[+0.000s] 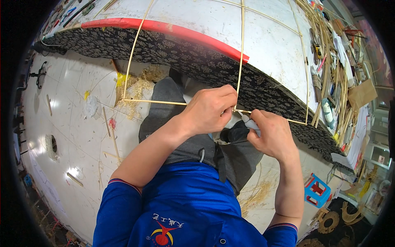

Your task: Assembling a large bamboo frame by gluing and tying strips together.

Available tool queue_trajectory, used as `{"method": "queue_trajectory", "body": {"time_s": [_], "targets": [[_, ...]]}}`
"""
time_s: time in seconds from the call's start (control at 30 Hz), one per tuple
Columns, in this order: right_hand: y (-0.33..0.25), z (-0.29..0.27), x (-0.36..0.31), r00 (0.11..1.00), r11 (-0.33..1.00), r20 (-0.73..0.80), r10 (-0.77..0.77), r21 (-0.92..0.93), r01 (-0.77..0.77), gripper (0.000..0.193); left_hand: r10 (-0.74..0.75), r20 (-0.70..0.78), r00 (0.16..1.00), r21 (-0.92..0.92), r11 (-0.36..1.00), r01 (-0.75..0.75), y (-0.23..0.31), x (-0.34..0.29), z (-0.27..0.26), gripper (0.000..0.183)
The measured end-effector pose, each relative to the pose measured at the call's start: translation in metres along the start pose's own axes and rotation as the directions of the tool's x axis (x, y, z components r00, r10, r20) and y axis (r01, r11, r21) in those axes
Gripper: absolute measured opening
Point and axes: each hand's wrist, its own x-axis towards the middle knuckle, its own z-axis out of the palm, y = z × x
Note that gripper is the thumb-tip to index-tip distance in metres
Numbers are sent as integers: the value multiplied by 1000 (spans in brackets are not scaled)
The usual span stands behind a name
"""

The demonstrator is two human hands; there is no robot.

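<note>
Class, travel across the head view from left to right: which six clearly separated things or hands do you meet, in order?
Crumpled clear plastic, pale wood shavings, left hand, right hand, blue stool, flat brown piece.

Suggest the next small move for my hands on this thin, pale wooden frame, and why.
Perhaps steady the thin, pale wooden frame with your left hand and touch the slim, pale grey tool to the joint: your left hand is right beside it, and your right hand holds the tool with its tip close by.
</note>
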Motion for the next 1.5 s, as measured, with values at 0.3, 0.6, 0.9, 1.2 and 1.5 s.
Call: {"method": "queue_trajectory", "body": {"time_s": [0.3,0.6,0.9,1.2,1.5], "targets": [[0,1,0,1000,1000,-8,-23,20,23,21,-10,10,1000,-1,1000,10,0,0,0,9],[0,2,1,1000,999,0,-30,13,30,21,0,5,1000,1,1000,0,1,0,-1,8],[23,-12,-17,987,962,5,158,223,-155,22,-19,40,999,17,1000,19,3,5,-4,9],[168,-50,-62,639,763,-531,556,631,-140,21,7,17,1000,24,1000,-7,12,9,-5,13],[309,-97,-35,317,793,-781,539,343,-503,24,-50,42,998,51,998,48,29,21,-8,10]]}}
